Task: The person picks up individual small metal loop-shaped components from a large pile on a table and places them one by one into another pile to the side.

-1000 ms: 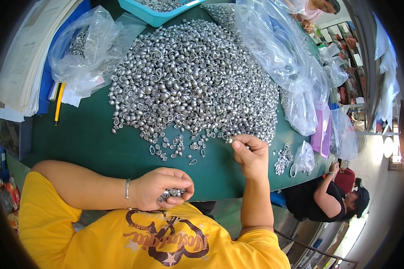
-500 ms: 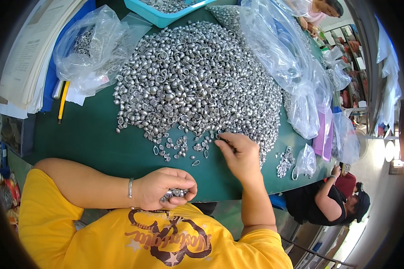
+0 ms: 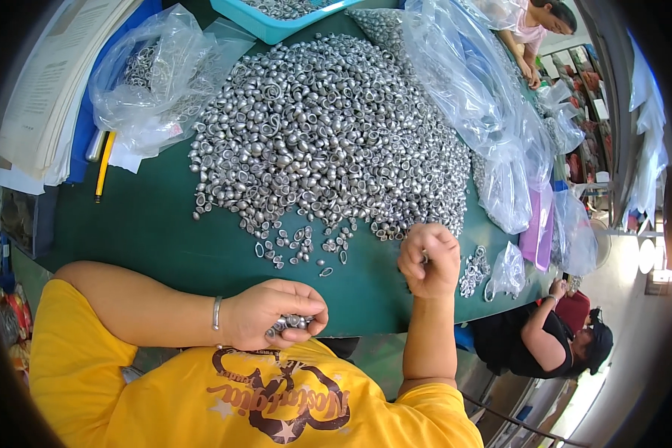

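Observation:
A big heap of small silvery metal pieces, some ring-like and some rounded like beads, is spread over the green table. My left hand, palm up near the table's front edge, is closed round a handful of the same metal pieces. At the heap's front right edge, my right hand is raised with its fingers curled in. A small silvery bit shows between those fingers; the rest of its grip is hidden. Several loose pieces lie in front of the heap.
A clear bag of metal parts, a yellow pencil and a paper stack are at left. A blue tray stands behind. Clear bags and a small parts cluster lie right. Two people sit farther right.
My right hand has moved right from the loose pieces in front of the heap, its fingers now curled inward. My left hand stays in place with its handful.

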`<state>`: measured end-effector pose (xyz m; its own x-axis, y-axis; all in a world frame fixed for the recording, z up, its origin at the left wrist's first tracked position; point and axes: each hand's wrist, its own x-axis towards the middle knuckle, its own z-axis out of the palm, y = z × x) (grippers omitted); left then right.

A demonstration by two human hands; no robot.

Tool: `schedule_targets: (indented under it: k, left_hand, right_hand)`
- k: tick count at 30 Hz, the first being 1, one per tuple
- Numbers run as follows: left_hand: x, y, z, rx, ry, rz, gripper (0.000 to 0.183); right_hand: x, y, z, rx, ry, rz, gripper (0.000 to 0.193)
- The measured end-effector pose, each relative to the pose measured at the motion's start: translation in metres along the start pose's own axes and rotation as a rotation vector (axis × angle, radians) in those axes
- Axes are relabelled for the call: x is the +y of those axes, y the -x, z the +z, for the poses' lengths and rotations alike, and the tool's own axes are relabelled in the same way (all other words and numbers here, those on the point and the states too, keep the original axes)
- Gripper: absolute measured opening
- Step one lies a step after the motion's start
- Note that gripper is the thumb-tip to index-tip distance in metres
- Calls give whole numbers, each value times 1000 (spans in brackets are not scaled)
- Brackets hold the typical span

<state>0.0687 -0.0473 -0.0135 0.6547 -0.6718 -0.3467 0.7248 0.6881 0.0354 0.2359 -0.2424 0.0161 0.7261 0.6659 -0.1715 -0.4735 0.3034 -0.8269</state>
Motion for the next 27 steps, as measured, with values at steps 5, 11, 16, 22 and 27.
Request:
schedule_targets:
  k: [5,11,16,22,27]
  left_hand:
    - [-1,0,0,1,2,-5,15]
    - [0,1,1,10,-3,-6,15]
    - [0,0,0,13,-9,-1,15]
    - [-1,0,1,13,4,-3,15]
    - [0,1,-1,0,6,3,17]
  right_hand:
    - [23,-8,21,172,1542,-354,8]
    - [14,-2,13,236,875,-41,7]
    - [-3,-5,6,116,-58,51,5]
    - [21,-14,18,181,1635,-465,10]
    - [-3,-8,5,162,121,-40,3]
